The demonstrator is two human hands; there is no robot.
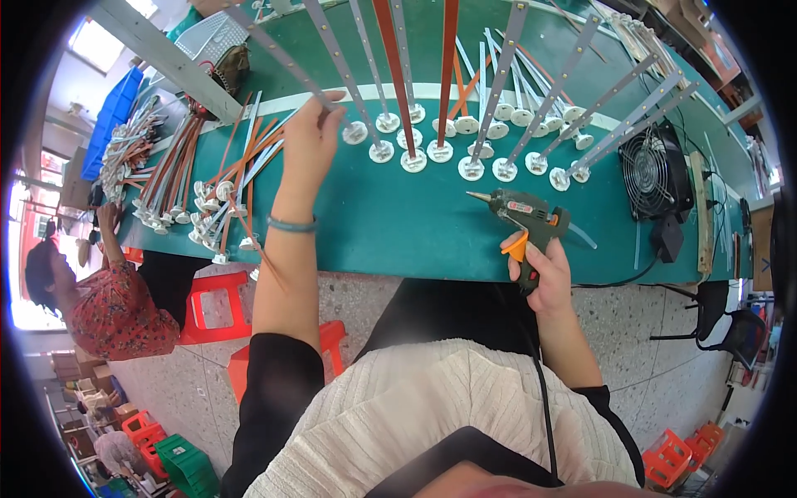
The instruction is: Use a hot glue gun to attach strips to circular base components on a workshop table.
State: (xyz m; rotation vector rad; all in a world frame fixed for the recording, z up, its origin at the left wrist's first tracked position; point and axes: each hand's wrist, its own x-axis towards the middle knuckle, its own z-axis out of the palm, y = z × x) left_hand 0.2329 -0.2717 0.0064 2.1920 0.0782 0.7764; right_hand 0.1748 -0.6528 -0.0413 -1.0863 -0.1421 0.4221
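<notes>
The glue gun [519, 207] looked like hard, smooth plastic, its glue stick [583, 237] translucent. The dotted grey strips [497, 80] had a matt, metal-like finish; their white bases [471, 170] looked like smooth plastic. The table [390, 236] was smooth with a faint sheen, the red stool [191, 321] glossy plastic, the sweater [390, 390] ribbed cloth.

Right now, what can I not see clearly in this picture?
Head view, tops of the two tall brown strips: cut off by the upper edge.
Head view, part of the grey strip: covered by the left hand.
Head view, glue gun handle: partly behind the right hand.
Head view, any glue on the nozzle: too small.
</notes>
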